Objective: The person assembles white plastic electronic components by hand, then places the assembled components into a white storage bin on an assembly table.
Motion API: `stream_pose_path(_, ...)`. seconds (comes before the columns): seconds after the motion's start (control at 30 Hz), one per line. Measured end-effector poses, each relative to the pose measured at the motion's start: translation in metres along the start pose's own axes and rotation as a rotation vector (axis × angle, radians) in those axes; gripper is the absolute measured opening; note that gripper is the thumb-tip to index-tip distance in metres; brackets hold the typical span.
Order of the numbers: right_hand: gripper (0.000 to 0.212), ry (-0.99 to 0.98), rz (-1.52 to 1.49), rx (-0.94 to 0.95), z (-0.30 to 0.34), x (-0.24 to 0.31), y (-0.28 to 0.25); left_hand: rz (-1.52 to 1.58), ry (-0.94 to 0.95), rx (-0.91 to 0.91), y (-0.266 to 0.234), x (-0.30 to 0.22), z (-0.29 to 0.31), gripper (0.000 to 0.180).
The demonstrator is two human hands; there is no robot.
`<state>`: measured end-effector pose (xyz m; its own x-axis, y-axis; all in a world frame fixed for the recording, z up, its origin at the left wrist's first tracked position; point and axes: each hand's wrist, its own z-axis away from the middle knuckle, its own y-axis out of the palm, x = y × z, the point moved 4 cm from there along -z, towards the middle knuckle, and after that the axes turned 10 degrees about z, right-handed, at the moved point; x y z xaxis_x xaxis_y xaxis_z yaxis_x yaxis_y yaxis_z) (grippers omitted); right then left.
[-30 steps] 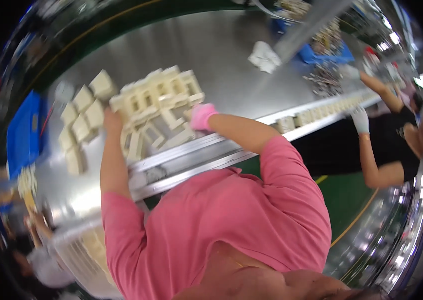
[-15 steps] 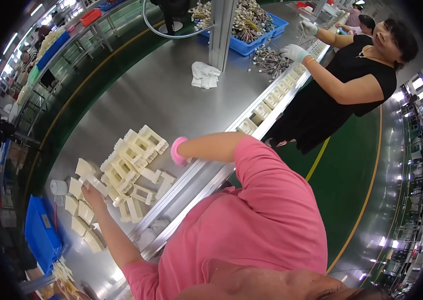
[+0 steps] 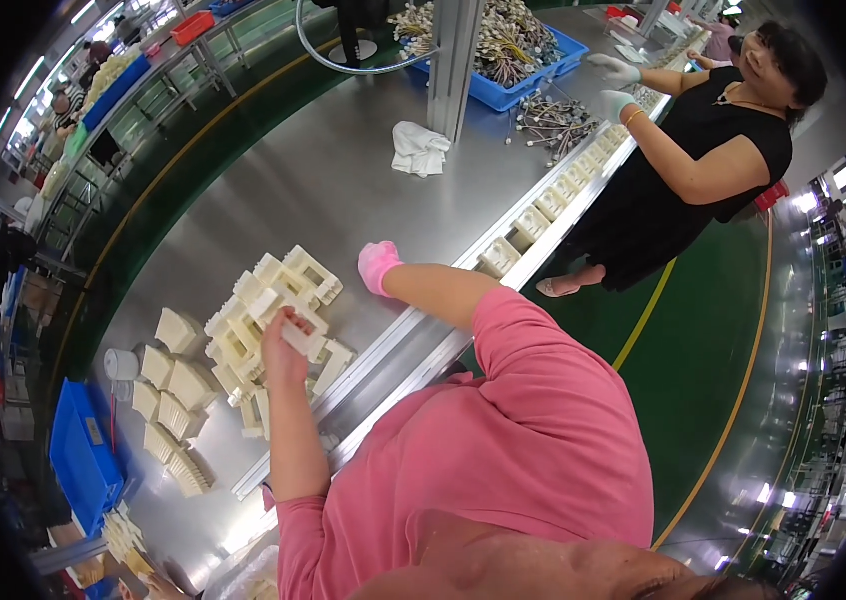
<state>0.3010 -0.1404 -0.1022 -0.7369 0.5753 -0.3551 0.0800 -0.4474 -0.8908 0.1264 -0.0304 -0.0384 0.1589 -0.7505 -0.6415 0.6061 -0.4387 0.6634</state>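
My bare left hand [image 3: 286,350] is closed on a cream plastic cover [image 3: 291,314], held over a cluster of cream plastic housings [image 3: 234,330]. To its left, several more covers [image 3: 190,383] lie in loose stacks on the metal table. My right hand [image 3: 378,266], in a pink glove, is to the right of the housings with its fingers curled in. Anything inside those fingers is hidden. Part of the cluster is covered by my left hand and the piece it grips.
A metal rail [image 3: 448,290] carries a row of cream parts [image 3: 551,204] toward a co-worker [image 3: 703,150] in black with white gloves. A white cloth [image 3: 420,150], a post [image 3: 455,70], a blue bin of wired parts [image 3: 503,92] and a blue tray [image 3: 83,455] are around the table.
My left hand has moved right from the stacked covers to the housings, bringing a cover with it. My right hand has risen slightly away from the rail. The co-worker's hands have shifted.
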Motion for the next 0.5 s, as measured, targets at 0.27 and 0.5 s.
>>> stream_pose_path(0.27, 0.021, -0.197, -0.69, -0.025, 0.024, -0.04, -0.049, -0.133, 0.004, 0.039, -0.026, 0.037, -0.009, 0.02)
stream_pose_path(0.5, 0.018, -0.319, -1.497, 0.213, 0.084, -0.019, -0.086, -0.392, 0.093, 0.03, 0.031, 0.034, 0.022, 0.026)
